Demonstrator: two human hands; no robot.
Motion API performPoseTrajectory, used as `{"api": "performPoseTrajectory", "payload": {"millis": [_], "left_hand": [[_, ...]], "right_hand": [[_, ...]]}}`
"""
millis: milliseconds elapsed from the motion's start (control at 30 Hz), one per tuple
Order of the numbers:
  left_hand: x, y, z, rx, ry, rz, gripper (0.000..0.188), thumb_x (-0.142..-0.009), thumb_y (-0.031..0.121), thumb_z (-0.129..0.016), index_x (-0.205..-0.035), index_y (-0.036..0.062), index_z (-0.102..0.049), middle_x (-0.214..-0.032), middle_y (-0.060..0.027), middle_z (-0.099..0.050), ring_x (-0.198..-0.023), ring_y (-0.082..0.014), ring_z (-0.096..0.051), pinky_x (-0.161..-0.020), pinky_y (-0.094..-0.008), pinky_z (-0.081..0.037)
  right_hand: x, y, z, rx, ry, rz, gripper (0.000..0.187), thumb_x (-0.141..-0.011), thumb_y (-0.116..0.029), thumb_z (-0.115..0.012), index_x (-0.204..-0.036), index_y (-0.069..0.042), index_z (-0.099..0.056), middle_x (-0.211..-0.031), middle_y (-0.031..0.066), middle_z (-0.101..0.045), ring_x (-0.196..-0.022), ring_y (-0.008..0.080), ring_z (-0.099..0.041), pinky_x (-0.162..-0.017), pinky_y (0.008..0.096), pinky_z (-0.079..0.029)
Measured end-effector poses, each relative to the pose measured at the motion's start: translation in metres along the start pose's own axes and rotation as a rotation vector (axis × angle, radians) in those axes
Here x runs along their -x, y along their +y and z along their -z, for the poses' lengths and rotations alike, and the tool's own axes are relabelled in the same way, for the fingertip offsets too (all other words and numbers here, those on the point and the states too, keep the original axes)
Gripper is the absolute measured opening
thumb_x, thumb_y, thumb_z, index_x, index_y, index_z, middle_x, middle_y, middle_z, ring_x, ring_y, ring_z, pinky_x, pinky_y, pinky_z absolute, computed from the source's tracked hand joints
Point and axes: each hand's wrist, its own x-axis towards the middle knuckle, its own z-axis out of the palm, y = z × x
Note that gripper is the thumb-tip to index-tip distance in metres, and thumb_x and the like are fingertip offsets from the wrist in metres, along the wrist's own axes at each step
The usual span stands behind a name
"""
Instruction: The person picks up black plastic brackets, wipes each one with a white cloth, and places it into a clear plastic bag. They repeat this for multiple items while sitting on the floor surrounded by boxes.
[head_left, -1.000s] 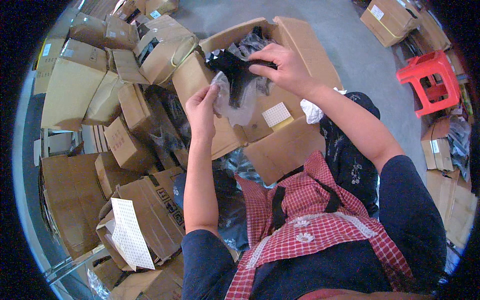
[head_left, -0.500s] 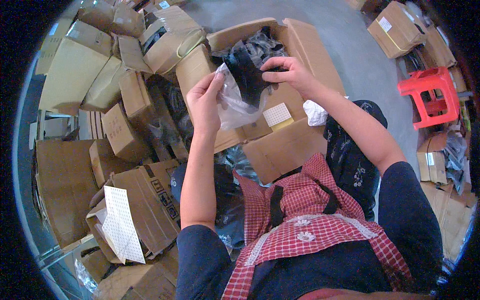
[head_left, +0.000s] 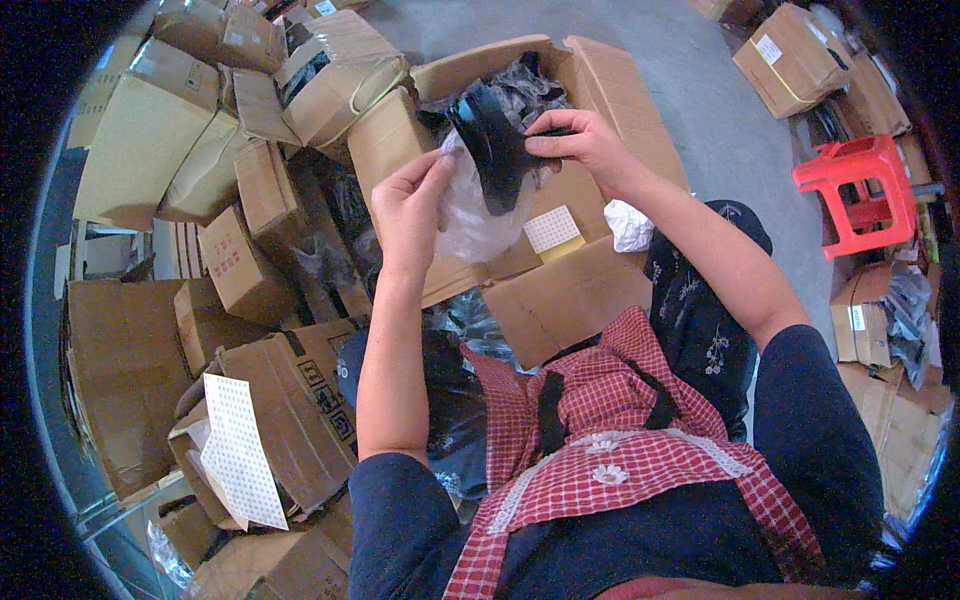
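Observation:
My left hand [head_left: 408,215] pinches the edge of a clear plastic bag [head_left: 465,228] between thumb and fingers. With its thumb and fingers closed, my right hand [head_left: 588,150] grips the side of a dark, glossy, curved black piece [head_left: 497,165]; its exact kind I cannot make out. The black piece is at the bag's mouth, and I cannot tell how much of it is inside. Both hands are above an open cardboard box [head_left: 625,110] holding more black things in clear wrapping [head_left: 525,90].
A dotted label sheet [head_left: 555,230] and crumpled white paper [head_left: 628,227] lie on the box's near side. Stacked cartons [head_left: 150,150] crowd the left, with another label sheet [head_left: 243,450] on one. A red plastic stool [head_left: 858,195] stands right, beside more cartons [head_left: 790,60].
The black piece has turned slightly, showing a bluish glint near its top. The bag has bunched up beneath my left hand. Both hands keep nearly the same place.

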Motion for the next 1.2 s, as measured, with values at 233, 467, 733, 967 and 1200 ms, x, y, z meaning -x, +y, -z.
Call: {"api": "performPoseTrajectory", "payload": {"millis": [233, 467, 733, 967, 1200], "left_hand": [[-0.002, -0.004, -0.002, 0.055, 0.086, -0.059, 0.022, -0.091, 0.017, -0.066, -0.102, -0.0012, -0.072, -0.065, 0.0035, -0.056, -0.048, -0.0031, -0.042, -0.041, -0.0213, -0.032], [0.003, -0.011, -0.019, -0.210, 0.092, -0.276, 0.025, -0.093, 0.018, -0.064, -0.105, -0.0026, -0.070, -0.068, 0.0030, -0.059, -0.054, -0.0053, -0.051, -0.047, -0.0227, -0.041], [0.013, -0.023, -0.039, -0.610, -0.154, -0.370, 0.025, -0.091, 0.016, -0.065, -0.115, 0.0117, -0.069, -0.075, -0.0089, -0.067, -0.065, -0.0097, -0.060, -0.062, -0.0275, -0.049], [0.019, -0.027, -0.051, -0.601, -0.144, -0.370, 0.032, -0.092, 0.016, -0.062, -0.124, 0.0134, -0.061, -0.074, -0.0097, -0.067, -0.065, -0.0125, -0.064, -0.063, -0.0299, -0.051], [0.033, -0.031, -0.069, -0.339, -0.241, -0.104, 0.031, -0.094, 0.014, -0.053, -0.124, 0.0049, -0.057, -0.071, -0.0113, -0.066, -0.061, -0.0175, -0.065, -0.057, -0.0318, -0.050]], "right_hand": [[0.006, -0.010, 0.008, 0.292, -0.161, 0.060, 0.025, -0.076, -0.022, -0.078, -0.092, -0.004, -0.073, -0.080, 0.0023, -0.070, -0.073, 0.0105, -0.064, -0.066, 0.0258, -0.050], [-0.002, 0.002, 0.019, 0.493, -0.066, -0.011, 0.026, -0.073, -0.022, -0.078, -0.087, -0.001, -0.073, -0.071, 0.0076, -0.069, -0.064, 0.0128, -0.065, -0.061, 0.0282, -0.052], [-0.012, 0.009, 0.023, 0.339, 0.108, -0.054, 0.016, -0.077, -0.011, -0.074, -0.087, 0.000, -0.071, -0.075, 0.0063, -0.068, -0.062, 0.0103, -0.060, -0.056, 0.0245, -0.048], [-0.030, 0.034, 0.043, 0.180, 0.260, 0.030, 0.015, -0.083, -0.013, -0.072, -0.091, 0.000, -0.070, -0.080, 0.0045, -0.068, -0.070, 0.0121, -0.063, -0.067, 0.0269, -0.051], [-0.013, 0.024, 0.013, 0.259, 0.287, 0.038, 0.022, -0.084, -0.017, -0.072, -0.101, -0.004, -0.071, -0.085, 0.0019, -0.068, -0.078, 0.0105, -0.061, -0.073, 0.0269, -0.048]]}}
